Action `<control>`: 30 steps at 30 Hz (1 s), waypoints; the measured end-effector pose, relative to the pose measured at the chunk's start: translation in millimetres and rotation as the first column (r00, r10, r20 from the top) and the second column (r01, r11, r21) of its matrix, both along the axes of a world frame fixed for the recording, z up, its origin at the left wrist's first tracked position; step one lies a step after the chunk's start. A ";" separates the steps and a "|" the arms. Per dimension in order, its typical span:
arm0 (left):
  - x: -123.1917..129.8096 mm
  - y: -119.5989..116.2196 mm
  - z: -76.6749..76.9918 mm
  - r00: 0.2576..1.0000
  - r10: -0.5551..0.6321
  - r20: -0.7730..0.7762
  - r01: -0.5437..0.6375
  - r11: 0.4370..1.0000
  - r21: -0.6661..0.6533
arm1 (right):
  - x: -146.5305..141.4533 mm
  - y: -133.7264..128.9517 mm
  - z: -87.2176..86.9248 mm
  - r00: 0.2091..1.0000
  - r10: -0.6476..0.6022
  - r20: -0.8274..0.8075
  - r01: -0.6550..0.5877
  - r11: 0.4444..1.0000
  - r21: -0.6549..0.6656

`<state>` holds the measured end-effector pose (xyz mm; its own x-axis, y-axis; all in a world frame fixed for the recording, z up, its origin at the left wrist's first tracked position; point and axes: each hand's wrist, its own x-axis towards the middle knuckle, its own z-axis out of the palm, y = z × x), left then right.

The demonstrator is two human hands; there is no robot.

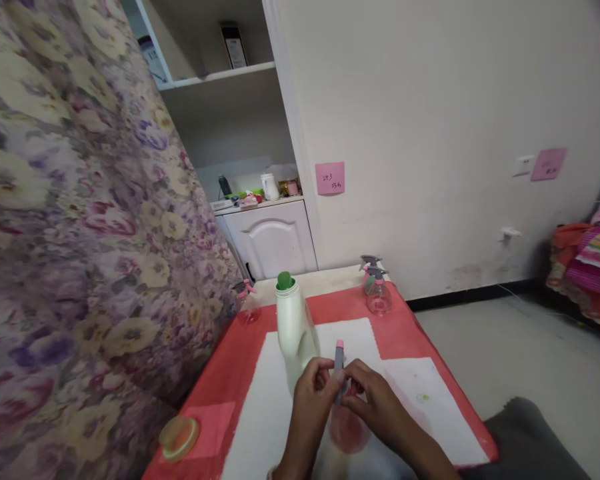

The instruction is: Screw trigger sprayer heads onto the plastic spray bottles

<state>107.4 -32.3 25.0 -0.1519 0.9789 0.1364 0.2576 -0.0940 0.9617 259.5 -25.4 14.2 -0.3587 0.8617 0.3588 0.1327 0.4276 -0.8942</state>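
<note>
A spray bottle (349, 432) with a clear round body stands in front of me on white paper. Its grey spray head (339, 357) has a pink tip pointing away from me. My left hand (313, 390) closes its fingers on the left side of the spray head. From the right, my right hand (370, 397) pinches the same head near the bottle's neck; the fingers partly hide the joint. Just beyond my left hand rises a tall pale green jug (289, 320) with a handle and a green spout at its uncapped neck.
Two more spray bottles (379, 300) stand at the table's back right, another spray bottle (249, 310) at the back left. A round yellowish lid (179, 438) lies on the red tablecloth (220, 393). A floral curtain (105, 267) hangs at the left, by a cabinet (275, 237).
</note>
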 end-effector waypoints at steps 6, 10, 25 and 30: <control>4.5 -0.8 4.2 0.979 -0.109 0.173 0.124 0.989 -0.080 | -0.7 3.9 -5.1 1.000 -0.011 -0.016 0.011 1.000 -0.023; 12.4 -10.0 11.8 0.939 -0.105 0.328 0.133 0.989 -0.063 | -0.7 3.4 -4.8 0.999 -0.027 -0.036 0.026 0.999 -0.036; 28.4 -18.8 6.8 0.928 0.098 0.359 -0.088 0.995 -0.044 | -8.5 -3.5 -14.3 0.986 -0.163 -0.045 0.162 0.987 -0.014; 26.8 -16.0 0.6 0.933 0.076 0.351 -0.070 0.997 -0.028 | -2.9 -3.8 -6.3 0.993 -0.016 -0.116 0.019 0.999 0.031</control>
<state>134.2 -48.4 25.7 -0.2586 0.9649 0.0465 -0.0913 -0.0724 0.9932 256.5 -29.1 7.9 -0.2982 0.8550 0.4243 0.0372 0.4546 -0.8899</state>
